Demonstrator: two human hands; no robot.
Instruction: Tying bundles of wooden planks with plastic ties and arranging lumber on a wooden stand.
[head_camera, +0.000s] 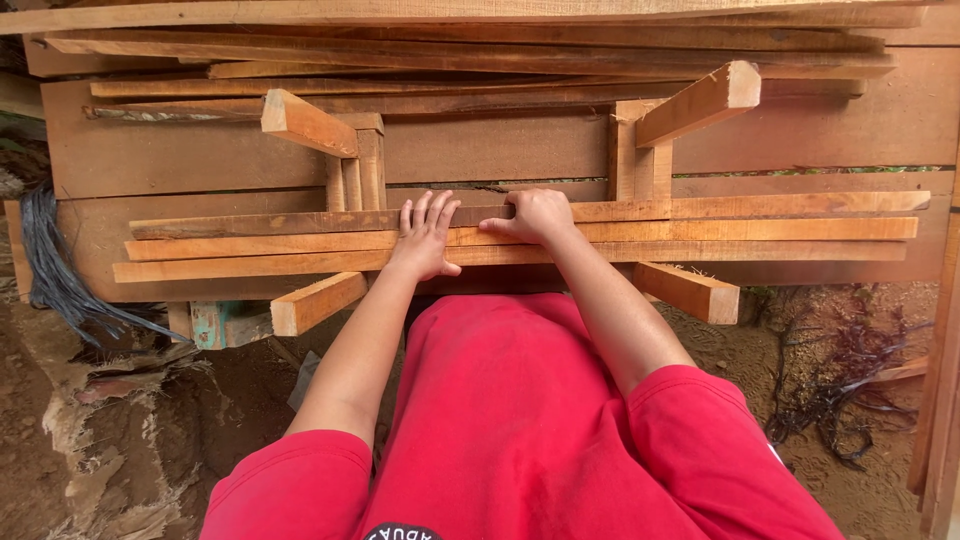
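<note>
Below the red shirt (520, 420), the left hand (425, 240) lies flat and open on the wooden slats (250, 245), steadying them on the cross beams (318, 301), while the right hand (537, 215) is curled over the far slat (780, 206), gripping its edge.

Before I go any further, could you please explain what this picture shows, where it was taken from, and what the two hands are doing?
There is no machine here: a person in a red shirt works with bare hands. The single picture comes from a camera worn on the person's head, looking straight down over the arms.

In front lie three long wooden slats, side by side across two sawhorse-like wooden supports. Behind them is a stack of boards.

The left hand rests flat, fingers spread, on the slats. The right hand is curled, its grip closed on the far slat. Below is bare dirt ground, and dark cords hang at the left.
</note>
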